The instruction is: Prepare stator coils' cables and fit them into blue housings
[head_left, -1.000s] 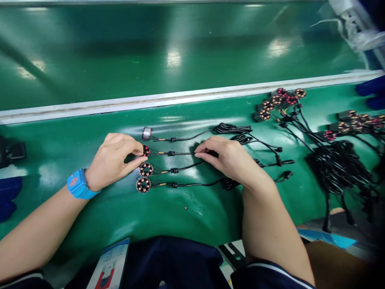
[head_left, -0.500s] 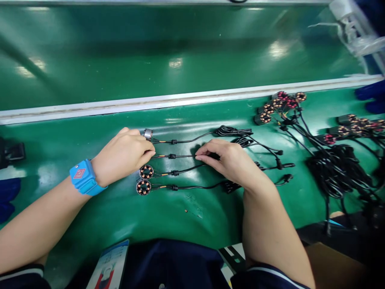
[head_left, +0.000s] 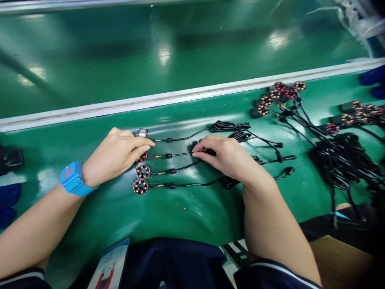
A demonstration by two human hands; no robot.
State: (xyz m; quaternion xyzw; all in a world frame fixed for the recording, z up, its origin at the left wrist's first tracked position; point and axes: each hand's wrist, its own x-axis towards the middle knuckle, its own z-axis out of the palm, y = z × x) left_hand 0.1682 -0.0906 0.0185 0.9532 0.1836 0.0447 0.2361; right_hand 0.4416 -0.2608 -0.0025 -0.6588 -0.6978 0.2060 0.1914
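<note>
Several small round wound coil parts with black cables lie in a row on the green bench. My left hand (head_left: 116, 154), with a blue wrist strap (head_left: 71, 178), has its fingers pinched on the second coil part (head_left: 142, 157) from the top; its fingertips also reach toward the silver top part (head_left: 142, 133). My right hand (head_left: 227, 156) pinches the black cable (head_left: 177, 154) of that same second part. Two more coil parts (head_left: 142, 171) (head_left: 140, 187) lie flat just below, untouched.
A heap of more coil parts with tangled black cables (head_left: 339, 156) lies at the right. A white rail (head_left: 180, 96) separates the bench from a green belt behind. A printed card (head_left: 110, 267) sits at the near edge, a dark object (head_left: 12, 158) at far left.
My left hand moved up from the second coil toward the silver top part, then settled with fingers over the second coil again. The right hand stayed on the cable. The view shifted slightly.
</note>
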